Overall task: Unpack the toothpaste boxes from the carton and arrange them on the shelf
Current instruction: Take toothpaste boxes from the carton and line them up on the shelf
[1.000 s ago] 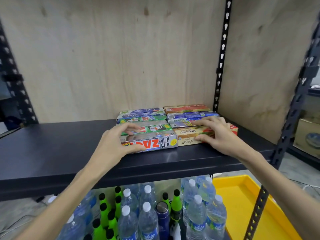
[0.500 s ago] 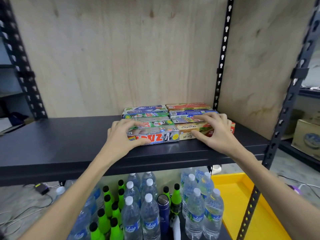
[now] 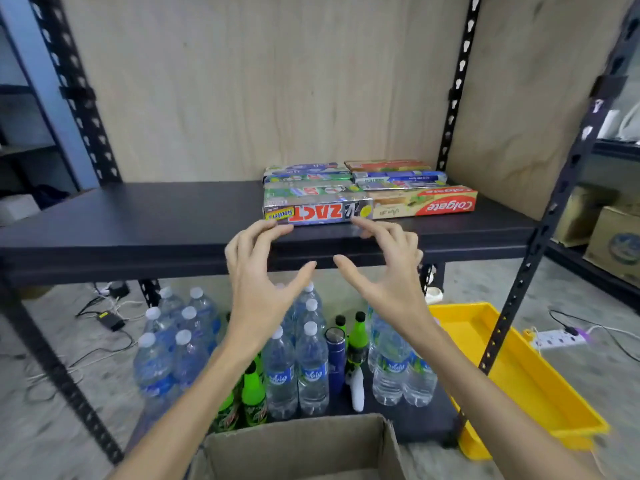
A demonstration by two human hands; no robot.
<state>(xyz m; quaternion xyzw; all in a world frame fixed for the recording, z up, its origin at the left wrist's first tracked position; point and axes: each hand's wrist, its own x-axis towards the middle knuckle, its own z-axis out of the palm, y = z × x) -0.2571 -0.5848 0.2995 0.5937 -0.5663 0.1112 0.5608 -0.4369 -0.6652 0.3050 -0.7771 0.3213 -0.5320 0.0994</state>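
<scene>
- Both hands have come off the toothpaste boxes (image 3: 367, 194) and drawn back; left hand (image 3: 258, 271) and right hand (image 3: 386, 271) hover with fingers (image 3: 273, 233) spread wide, holding nothing.
- Boxes lie flat on the shelf (image 3: 138, 216), just beyond the fingertips.
- Placing looks finished; next, reach down to the carton (image 3: 301, 445) below the wrists for more.

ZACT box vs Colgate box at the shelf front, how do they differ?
The ZACT box is silver-grey with a red logo and a yellow tag; the Colgate box is cream and tan with a red end. ZACT sits left, Colgate right. ZACT's front face reaches a little nearer the shelf edge. Both lie flat, lengthwise, end to end, print upside down, neither held by a hand.
</scene>
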